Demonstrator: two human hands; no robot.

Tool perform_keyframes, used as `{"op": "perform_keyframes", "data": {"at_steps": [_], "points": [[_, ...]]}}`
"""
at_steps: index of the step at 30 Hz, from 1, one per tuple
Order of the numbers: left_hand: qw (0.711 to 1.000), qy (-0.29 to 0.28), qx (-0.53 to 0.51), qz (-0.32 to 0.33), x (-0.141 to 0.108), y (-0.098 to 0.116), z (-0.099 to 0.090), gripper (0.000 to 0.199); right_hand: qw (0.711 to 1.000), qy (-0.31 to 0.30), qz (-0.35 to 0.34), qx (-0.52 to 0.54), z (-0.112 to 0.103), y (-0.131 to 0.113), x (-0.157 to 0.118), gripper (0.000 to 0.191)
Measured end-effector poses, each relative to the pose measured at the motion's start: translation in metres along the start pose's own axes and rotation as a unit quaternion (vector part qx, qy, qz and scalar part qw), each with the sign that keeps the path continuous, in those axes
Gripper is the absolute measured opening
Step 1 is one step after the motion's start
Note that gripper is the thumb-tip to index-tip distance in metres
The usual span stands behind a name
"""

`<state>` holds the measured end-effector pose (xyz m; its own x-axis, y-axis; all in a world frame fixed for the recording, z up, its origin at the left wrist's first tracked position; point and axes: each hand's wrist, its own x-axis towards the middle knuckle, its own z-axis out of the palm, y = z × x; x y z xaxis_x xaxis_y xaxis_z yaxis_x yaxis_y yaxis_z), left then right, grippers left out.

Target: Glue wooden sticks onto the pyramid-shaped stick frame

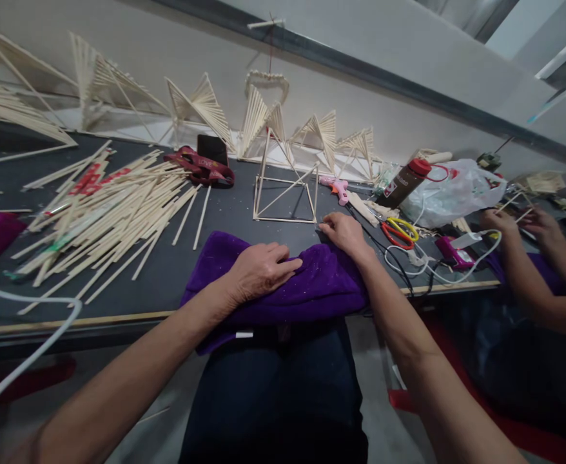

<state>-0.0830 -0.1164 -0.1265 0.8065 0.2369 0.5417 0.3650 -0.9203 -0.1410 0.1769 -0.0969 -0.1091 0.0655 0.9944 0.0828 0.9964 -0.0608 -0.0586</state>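
Note:
A folded purple cloth (322, 283) with pale specks lies over the table's front edge and hangs towards my lap. My left hand (261, 270) rests on top of it, fingers curled together and pointing right. Whatever may be between those fingertips is hidden. At the cloth's far right edge, my right hand (345, 233) touches the dark table with its fingers bent and closed. I cannot make out what it pinches. Just beyond both hands stands a small open frame of thin wooden sticks (285, 221), its lower right corner close to my right fingertips.
Loose wooden sticks (118, 222) lie in a pile at left. Twisted stick models (210, 106) line the wall. On the right are a pink glue gun (340, 188), yellow-and-red scissors (399, 233), a brown bottle (406, 183), cables and a plastic bag (452, 193). Another person's hands (503, 225) work at far right.

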Motion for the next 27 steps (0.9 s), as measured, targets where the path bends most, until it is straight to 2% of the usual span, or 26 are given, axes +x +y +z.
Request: {"op": "perform_keyframes", "data": {"at_steps": [3, 6, 11, 13, 16, 20, 22, 23, 25, 27], "points": [[1.0, 0.004, 0.004, 0.002, -0.002, 0.002, -0.001, 0.023, 1.0, -0.007, -0.02, -0.016, 0.005, -0.013, 0.0, 0.028], [1.0, 0.01, -0.001, 0.006, -0.003, 0.004, -0.002, 0.024, 0.999, -0.011, -0.002, -0.037, 0.009, -0.013, 0.002, 0.028], [1.0, 0.022, -0.004, 0.002, -0.003, 0.002, 0.0, 0.023, 0.994, 0.021, 0.095, -0.042, 0.005, 0.02, 0.01, 0.031], [1.0, 0.023, -0.007, -0.004, -0.002, 0.002, 0.001, 0.023, 0.993, 0.043, 0.111, -0.02, 0.002, 0.033, 0.016, 0.029], [1.0, 0.022, -0.014, -0.015, -0.002, 0.002, 0.001, 0.024, 0.993, 0.069, 0.073, 0.057, -0.002, 0.04, 0.027, 0.029], [0.998, 0.007, -0.05, -0.044, -0.002, 0.005, 0.0, 0.027, 0.995, 0.04, 0.018, 0.09, -0.002, 0.029, 0.035, 0.029], [0.988, 0.015, -0.107, -0.113, -0.001, 0.0, -0.002, 0.03, 0.996, 0.028, 0.016, 0.083, -0.002, 0.024, 0.033, 0.026], [0.976, 0.026, -0.136, -0.168, 0.0, -0.005, -0.004, 0.03, 0.996, 0.025, 0.017, 0.082, -0.002, 0.023, 0.032, 0.025], [0.936, 0.042, -0.174, -0.304, 0.003, -0.02, -0.006, 0.029, 0.996, 0.02, 0.019, 0.082, -0.001, 0.022, 0.028, 0.026], [0.889, 0.029, -0.165, -0.426, 0.007, -0.04, -0.005, 0.036, 0.996, 0.015, 0.026, 0.085, 0.001, 0.021, 0.026, 0.028]]}}
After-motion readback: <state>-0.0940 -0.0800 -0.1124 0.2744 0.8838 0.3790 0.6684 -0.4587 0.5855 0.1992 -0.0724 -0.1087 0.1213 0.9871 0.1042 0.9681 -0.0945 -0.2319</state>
